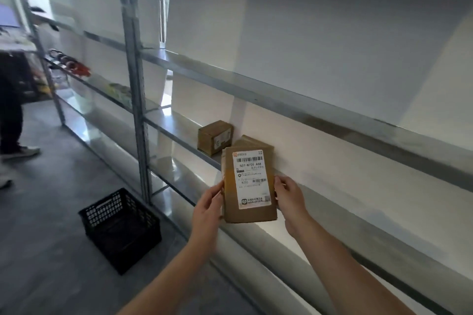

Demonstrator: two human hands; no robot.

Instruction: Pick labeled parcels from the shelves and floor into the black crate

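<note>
Brown cardboard parcel (249,186); white barcode label | held upright; both hands

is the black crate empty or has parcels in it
Appears empty: the black crate shows only dark mesh walls and bottom, no parcels inside.

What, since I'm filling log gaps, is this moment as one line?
left hand: grips labeled parcel | right hand: grips same parcel | black crate: on floor | shelf: small box, another parcel

Labeled brown parcel (249,186) upright, label facing camera; black crate (120,230) on floor, lower left.
</note>
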